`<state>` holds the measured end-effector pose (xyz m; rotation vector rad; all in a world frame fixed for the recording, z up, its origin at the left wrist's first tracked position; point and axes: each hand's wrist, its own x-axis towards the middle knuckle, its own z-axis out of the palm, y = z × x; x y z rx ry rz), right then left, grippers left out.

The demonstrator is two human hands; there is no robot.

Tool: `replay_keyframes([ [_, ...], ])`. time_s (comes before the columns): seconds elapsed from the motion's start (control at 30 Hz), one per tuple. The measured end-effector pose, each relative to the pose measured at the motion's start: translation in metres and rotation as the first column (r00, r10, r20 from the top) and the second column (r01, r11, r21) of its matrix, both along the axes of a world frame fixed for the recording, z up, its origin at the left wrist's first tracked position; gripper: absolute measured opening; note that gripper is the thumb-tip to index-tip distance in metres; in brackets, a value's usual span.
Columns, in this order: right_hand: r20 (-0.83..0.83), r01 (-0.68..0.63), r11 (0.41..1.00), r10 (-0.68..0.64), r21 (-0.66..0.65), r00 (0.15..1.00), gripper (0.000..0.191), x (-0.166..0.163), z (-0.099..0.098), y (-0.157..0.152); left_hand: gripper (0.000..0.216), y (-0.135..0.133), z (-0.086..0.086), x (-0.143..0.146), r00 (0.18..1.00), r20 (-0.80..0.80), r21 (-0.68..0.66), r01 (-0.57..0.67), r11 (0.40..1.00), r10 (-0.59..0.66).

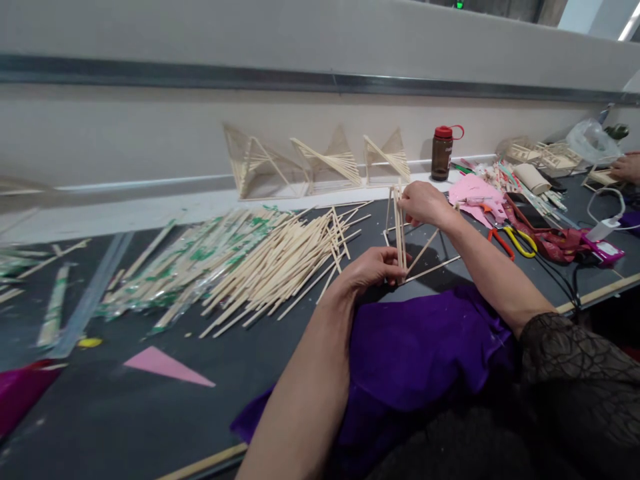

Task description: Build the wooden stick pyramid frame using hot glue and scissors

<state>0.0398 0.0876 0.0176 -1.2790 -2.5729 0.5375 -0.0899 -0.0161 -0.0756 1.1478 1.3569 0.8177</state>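
A small frame of thin wooden sticks [401,237] stands on the dark table in front of me. My left hand [381,267] pinches the lower end of its upright sticks, close to the tabletop. Higher up, my right hand [424,202] is closed around the top of the same uprights; its fingertips are partly hidden. One stick slants from the base and another lies along the table to the right. Just left of my hands spreads a heap of loose wooden sticks [280,267]. Purple cloth [425,347] lies under my forearms.
Finished-looking stick models [330,167] line the wall. A brown bottle [441,153] with a red lid stands behind. Rightward are a pink glue gun [487,205], pliers [520,241], a phone [527,212] and cables. Wrapped sticks [200,250], a clear ruler [93,297] and pink paper [167,367] lie left. Another person's hand [627,167] shows far right.
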Motion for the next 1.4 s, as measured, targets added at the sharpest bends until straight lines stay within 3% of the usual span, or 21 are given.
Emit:
replay_keyframes([
  [0.4,0.064,-0.023,0.999,0.026,-0.042,0.998,0.027,-0.0003,0.0028,-0.0002,0.025,0.0002,-0.0005,0.0003,1.000,-0.023,-0.005,-0.021,1.000,0.021],
  [0.73,0.047,-0.027,0.995,0.032,-0.095,0.998,0.031,0.0038,0.0025,-0.0036,0.015,0.0030,-0.0003,-0.0013,0.992,0.036,0.004,-0.125,0.992,0.124],
  [1.13,0.102,-0.032,0.994,0.043,-0.109,0.994,0.031,0.0022,0.0033,-0.0058,0.028,0.0061,-0.0033,0.0007,0.975,0.101,-0.003,-0.199,0.980,0.198],
  [1.4,0.106,-0.081,0.990,0.093,-0.113,0.990,0.027,0.0013,0.0012,-0.0058,0.037,0.0077,-0.0075,-0.0023,0.983,0.079,0.042,-0.171,0.984,0.167],
])
